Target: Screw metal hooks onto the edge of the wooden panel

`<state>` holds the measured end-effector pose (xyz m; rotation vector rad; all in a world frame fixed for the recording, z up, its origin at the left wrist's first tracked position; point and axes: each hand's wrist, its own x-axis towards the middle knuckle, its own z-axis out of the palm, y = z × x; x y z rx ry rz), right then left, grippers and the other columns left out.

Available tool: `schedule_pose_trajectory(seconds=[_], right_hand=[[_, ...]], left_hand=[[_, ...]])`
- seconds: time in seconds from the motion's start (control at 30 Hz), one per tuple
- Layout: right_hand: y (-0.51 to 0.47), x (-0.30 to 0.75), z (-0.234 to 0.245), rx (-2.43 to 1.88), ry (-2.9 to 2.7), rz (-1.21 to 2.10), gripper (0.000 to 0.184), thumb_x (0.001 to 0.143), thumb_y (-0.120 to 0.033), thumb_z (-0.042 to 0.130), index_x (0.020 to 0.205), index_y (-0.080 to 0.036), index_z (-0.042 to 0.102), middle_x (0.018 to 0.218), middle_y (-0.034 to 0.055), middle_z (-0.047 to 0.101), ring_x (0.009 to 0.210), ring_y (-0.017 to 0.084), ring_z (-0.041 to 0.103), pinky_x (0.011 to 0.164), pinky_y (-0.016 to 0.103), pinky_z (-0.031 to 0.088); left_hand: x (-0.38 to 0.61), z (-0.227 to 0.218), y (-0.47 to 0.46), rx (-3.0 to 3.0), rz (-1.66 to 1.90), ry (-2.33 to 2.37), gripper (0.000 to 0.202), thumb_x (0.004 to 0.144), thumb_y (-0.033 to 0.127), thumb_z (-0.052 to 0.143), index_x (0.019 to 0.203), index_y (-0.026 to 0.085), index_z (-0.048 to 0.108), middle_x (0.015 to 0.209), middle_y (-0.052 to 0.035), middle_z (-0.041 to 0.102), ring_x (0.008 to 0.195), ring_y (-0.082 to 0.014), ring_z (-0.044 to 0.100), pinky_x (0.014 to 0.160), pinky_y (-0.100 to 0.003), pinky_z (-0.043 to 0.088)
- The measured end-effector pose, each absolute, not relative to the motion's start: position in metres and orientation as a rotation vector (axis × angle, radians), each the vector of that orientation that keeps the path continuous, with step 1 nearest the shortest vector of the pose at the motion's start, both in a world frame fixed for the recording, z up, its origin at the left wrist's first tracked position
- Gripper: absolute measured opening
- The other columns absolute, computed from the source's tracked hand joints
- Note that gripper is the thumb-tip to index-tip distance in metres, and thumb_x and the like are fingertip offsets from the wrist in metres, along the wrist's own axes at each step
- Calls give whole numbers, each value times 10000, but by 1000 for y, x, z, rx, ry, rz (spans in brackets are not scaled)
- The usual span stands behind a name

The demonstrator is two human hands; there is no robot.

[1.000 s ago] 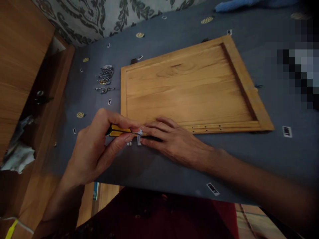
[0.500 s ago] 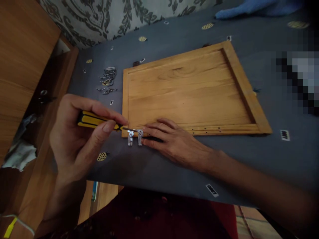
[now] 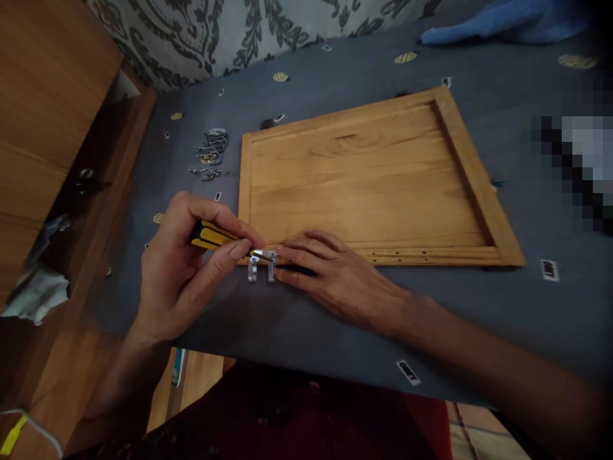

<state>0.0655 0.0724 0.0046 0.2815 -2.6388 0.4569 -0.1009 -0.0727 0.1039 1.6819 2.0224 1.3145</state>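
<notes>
A wooden panel [image 3: 364, 172] with a raised frame lies flat on the grey cloth. Two small metal hooks [image 3: 261, 267] sit at its near left corner, hanging over the edge. My left hand [image 3: 186, 268] is closed round a yellow and black screwdriver [image 3: 215, 236], whose tip meets the hooks. My right hand [image 3: 335, 278] lies flat beside them, fingers stretched along the panel's near edge and touching the right hook.
A small pile of spare metal hooks [image 3: 211, 150] lies on the grey cloth [image 3: 479, 306] left of the panel. A wooden cabinet [image 3: 52, 115] stands at the left, with a crumpled white rag [image 3: 36, 294] below it. Blue fabric [image 3: 498, 22] lies at the far edge.
My left hand drew the screwdriver back to the left, then brought it in again so the tip is at the hooks. My right hand has stayed in place.
</notes>
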Motion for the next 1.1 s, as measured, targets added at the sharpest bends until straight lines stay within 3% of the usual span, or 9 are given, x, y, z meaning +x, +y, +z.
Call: schedule_pose_trajectory(seconds=[0.47, 0.67, 0.83, 1.1], right_hand=[[72, 65, 4, 259, -2657, 455, 281, 989, -173, 475, 1216, -211, 636, 1313, 70, 634, 1247, 223, 523, 1062, 476, 404], [72, 65, 6, 281, -2648, 467, 289, 971, -153, 496, 1224, -175, 635, 1334, 100, 618, 1238, 245, 530, 1052, 493, 407], [72, 66, 7, 274, -2675, 446, 298, 985, -167, 474, 1245, -177, 618, 1346, 100, 606, 1247, 249, 520, 1067, 490, 397], [72, 66, 4, 289, -2654, 466, 315, 976, -170, 488, 1270, -168, 600, 1318, 109, 612, 1241, 258, 507, 1051, 483, 398]], left_hand=[[-103, 100, -73, 1714, 1188, 2069, 118, 913, 271, 628, 1015, 262, 568, 922, 28, 675, 785, -148, 688, 714, -351, 563], [-96, 103, -73, 1887, 1160, 2056, 109, 896, 235, 636, 998, 254, 602, 921, 19, 692, 789, -144, 687, 644, -293, 544], [-82, 104, -71, 1936, 1202, 2008, 113, 908, 197, 619, 1008, 240, 589, 900, 17, 698, 804, -126, 698, 673, -240, 568], [-77, 110, -69, 2127, 921, 1970, 87, 942, 264, 577, 1028, 249, 579, 895, 25, 733, 765, -128, 710, 620, -241, 559]])
